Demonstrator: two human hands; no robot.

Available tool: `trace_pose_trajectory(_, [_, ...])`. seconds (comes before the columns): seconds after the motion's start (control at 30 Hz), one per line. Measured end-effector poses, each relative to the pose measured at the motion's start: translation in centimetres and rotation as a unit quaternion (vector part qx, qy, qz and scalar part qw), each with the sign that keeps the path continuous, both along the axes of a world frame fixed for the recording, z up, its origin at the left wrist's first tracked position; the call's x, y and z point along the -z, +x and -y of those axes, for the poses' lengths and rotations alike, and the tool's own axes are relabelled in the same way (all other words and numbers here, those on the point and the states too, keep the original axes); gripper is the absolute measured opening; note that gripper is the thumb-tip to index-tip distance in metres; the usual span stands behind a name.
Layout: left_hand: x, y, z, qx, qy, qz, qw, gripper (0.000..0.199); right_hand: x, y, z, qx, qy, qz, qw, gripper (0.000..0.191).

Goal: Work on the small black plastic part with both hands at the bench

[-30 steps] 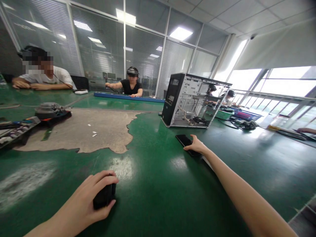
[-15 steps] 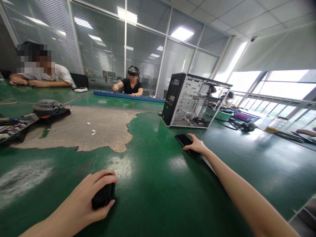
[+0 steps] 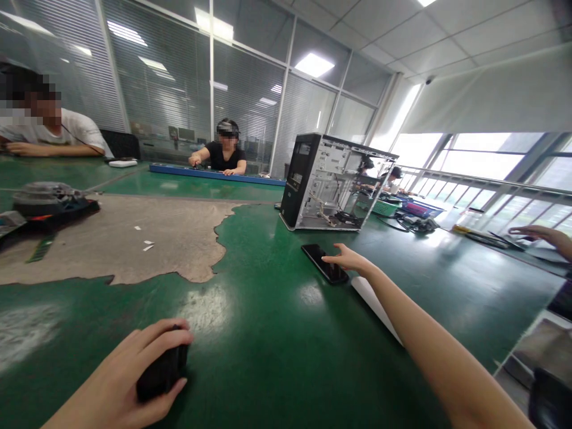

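The left hand (image 3: pixel 127 372) is curled firmly round a small black block-like object (image 3: pixel 161 374) at the near side of the glossy green tabletop (image 3: pixel 268 339). The right hand (image 3: pixel 351 260), thumb and finger spread and gripping nothing, is at a flat black rectangular phone (image 3: pixel 333 273) lying before the open black-and-silver computer case (image 3: pixel 297 190); from here, I can't tell whether the thumb touches it.

Green table (image 3: pixel 268 339) under black phone (image 3: pixel 325 269) and open-sided computer case (image 3: pixel 319 185)
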State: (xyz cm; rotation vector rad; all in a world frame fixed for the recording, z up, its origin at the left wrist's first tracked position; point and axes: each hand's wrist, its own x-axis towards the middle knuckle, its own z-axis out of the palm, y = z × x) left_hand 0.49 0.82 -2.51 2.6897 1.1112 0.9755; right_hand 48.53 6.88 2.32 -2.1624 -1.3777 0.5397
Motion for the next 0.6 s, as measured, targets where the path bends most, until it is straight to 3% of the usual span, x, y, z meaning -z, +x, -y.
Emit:
trace_pose_trajectory(0.27, [0.9, -0.1, -0.5, 0.002, 0.010, -0.001, 1.000, 0.040, -0.7, 2.0, 1.0, -0.009, -0.066, -0.044, 0.997, 0.073])
trace_pose_trajectory(0.6, [1.8, -0.1, -0.9, -0.002, 0.043, 0.011, 0.999, 0.042, -0.2, 2.8, 1.3, -0.063, -0.061, -0.045, 0.995, 0.095])
